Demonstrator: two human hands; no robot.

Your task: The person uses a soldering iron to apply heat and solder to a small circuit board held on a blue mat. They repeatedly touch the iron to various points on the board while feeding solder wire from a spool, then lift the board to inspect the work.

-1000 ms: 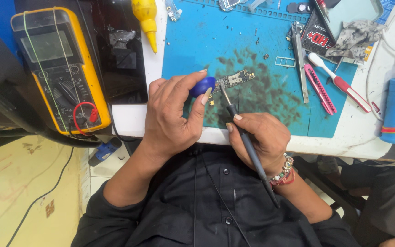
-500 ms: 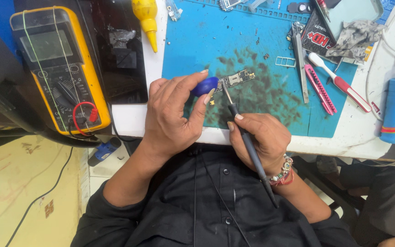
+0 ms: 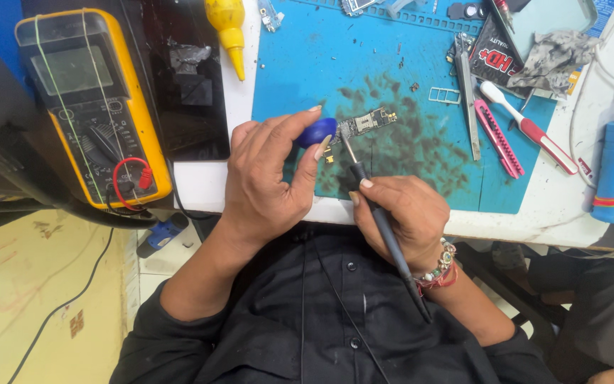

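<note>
My left hand (image 3: 268, 178) pinches a blue pick (image 3: 316, 132) against the small circuit board (image 3: 368, 123), near the blue mat's (image 3: 300, 64) front edge. Right hand (image 3: 401, 217) w/ grip closed on a black probe (image 3: 378, 220), tip touching the board.

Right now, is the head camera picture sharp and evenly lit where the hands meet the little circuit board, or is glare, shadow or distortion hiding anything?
Head view: sharp at the circuit board and the soldering iron; light is even, with no glare on the blue mat; the left hand covers the board's near end; the right hand is clear; wide-lens bending shows at the meter.
</note>
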